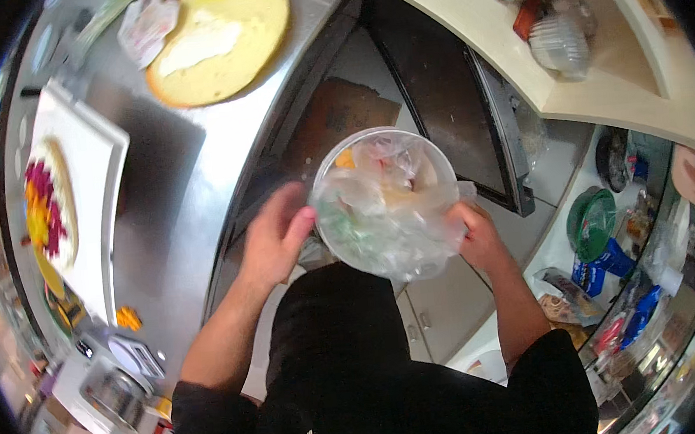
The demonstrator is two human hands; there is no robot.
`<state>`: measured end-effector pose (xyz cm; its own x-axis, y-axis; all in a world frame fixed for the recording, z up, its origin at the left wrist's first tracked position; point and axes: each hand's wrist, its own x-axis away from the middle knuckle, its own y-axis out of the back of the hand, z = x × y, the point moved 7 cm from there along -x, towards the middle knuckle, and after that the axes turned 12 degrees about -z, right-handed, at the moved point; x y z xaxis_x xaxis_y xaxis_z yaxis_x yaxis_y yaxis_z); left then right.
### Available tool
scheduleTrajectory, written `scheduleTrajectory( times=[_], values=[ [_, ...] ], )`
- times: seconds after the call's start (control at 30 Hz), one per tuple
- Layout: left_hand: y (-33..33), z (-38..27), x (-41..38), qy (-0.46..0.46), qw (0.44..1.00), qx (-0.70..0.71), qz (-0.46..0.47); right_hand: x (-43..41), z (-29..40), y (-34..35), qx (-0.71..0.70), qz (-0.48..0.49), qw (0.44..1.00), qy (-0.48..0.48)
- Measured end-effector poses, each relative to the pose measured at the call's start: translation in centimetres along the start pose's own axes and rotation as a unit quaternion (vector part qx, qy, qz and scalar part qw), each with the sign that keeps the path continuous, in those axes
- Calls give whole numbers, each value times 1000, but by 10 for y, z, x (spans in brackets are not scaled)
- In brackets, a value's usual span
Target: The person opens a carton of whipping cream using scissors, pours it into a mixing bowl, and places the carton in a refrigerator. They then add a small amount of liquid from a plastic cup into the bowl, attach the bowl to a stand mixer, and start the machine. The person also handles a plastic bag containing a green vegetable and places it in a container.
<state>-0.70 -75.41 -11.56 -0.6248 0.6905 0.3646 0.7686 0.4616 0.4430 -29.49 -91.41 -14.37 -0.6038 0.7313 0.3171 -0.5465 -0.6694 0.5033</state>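
A round clear plastic tub [387,204], filled with crumpled clear plastic and some scraps, is in front of my body. My right hand [476,230] grips its right side, fingers closed at the rim. My left hand [278,235] is at the tub's left side, blurred, with the thumb and fingers apart; whether the thumb touches the wall cannot be told. On the steel counter to the left lies a round yellow cake layer [220,42] with a white patch on it, beside a crumpled plastic wrap [148,27]. A cake topped with purple and orange pieces [49,206] rests near a white board [87,178].
The steel counter [169,232] runs along the left, with a kitchen scale [136,356] and a metal bowl [115,395]. A dark door [442,91] stands open ahead of me. At right are a cream shelf [591,96] with plastic containers and a green bowl [593,223].
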Motion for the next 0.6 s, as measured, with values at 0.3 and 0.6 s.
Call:
scheduleTrajectory(
  times=[0.3,0.6],
  values=[
    [53,17,105,140,967,202,-70,17,67,92,-306,45,951,1],
    [186,75,295,220,848,324,-356,-45,-307,126,201,-54,942,-263]
  ],
)
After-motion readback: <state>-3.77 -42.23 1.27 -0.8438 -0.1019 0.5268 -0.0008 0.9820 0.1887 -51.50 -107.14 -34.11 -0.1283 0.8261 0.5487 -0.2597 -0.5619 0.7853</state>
